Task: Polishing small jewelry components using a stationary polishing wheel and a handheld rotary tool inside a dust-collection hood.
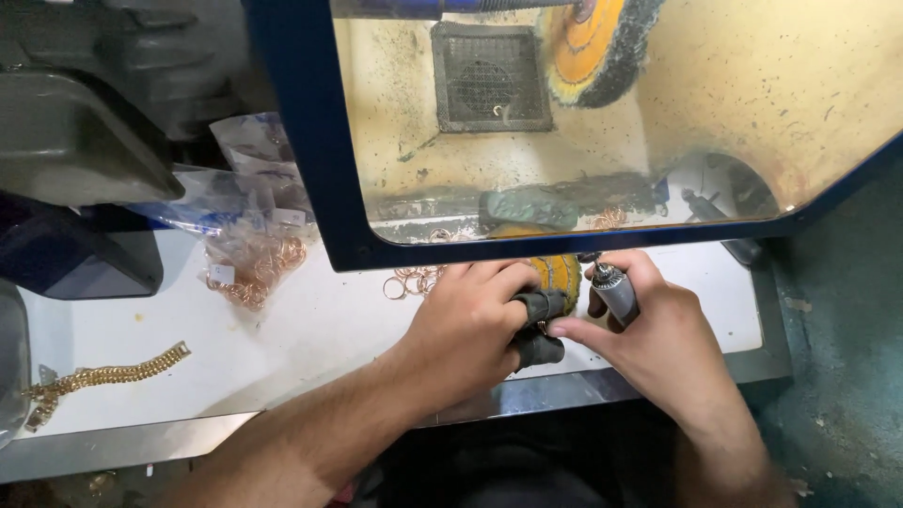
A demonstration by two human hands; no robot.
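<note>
Overhead, a blue-framed clear shield (320, 188) slants across the far half of the scene, likely there to stop flying dust from the 2 yellow buffing wheels: 1 up behind the glass (593, 42), 1 lower (564, 273) just past the knuckles. Below lies the white bench top (310, 329) with a steel lip along its near edge. On its far left sit plastic bags of copper-coloured rings (254, 268), and near left a gold chain bracelet (108, 374) lies stretched flat, well apart from the work. Loose rings (409, 280) lie just left of the hands.

The left hand (470, 325) is closed tight, 2 fingers in dark guards (541, 306), probably against heat and abrasion; whatever small piece it pinches is hidden at the fingertips. The right hand (649, 329) is curled shut around a grey metal handpiece (613, 292), tip pointing far, its thumb reaching left to touch the guarded fingers, seemingly to steady both hands.
</note>
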